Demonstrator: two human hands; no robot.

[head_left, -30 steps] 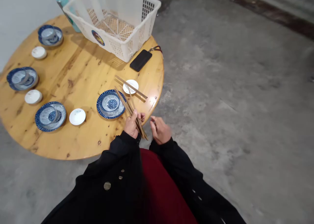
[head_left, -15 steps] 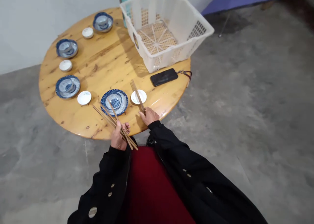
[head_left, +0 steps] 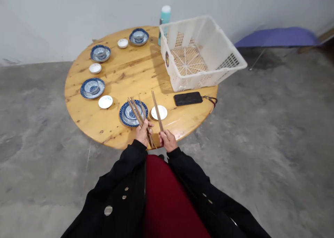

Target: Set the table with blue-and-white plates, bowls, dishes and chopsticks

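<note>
My left hand [head_left: 142,133] is closed around a loose bundle of wooden chopsticks [head_left: 137,113], whose far ends fan out over a blue-and-white plate [head_left: 123,121] with a glass-like bowl on it. Close by on the right, my right hand [head_left: 168,139] grips a pair of chopsticks [head_left: 157,110] near their lower ends. That pair slants across a small white dish [head_left: 163,112], partly covering it; whether they touch it I cannot tell. Both hands are at the front edge of the round wooden table [head_left: 125,81].
More blue-and-white plates with bowls, such as this plate [head_left: 102,92], and small white dishes [head_left: 105,101] line the table's left side. A white plastic basket [head_left: 208,78] stands at the right, with a turquoise bottle [head_left: 165,17] behind it. A phone [head_left: 188,98] with a strap lies in front.
My view has shifted, so the table sits lower and farther right. My hands have come closer together, and the left-hand bundle now points more steeply away from me.
</note>
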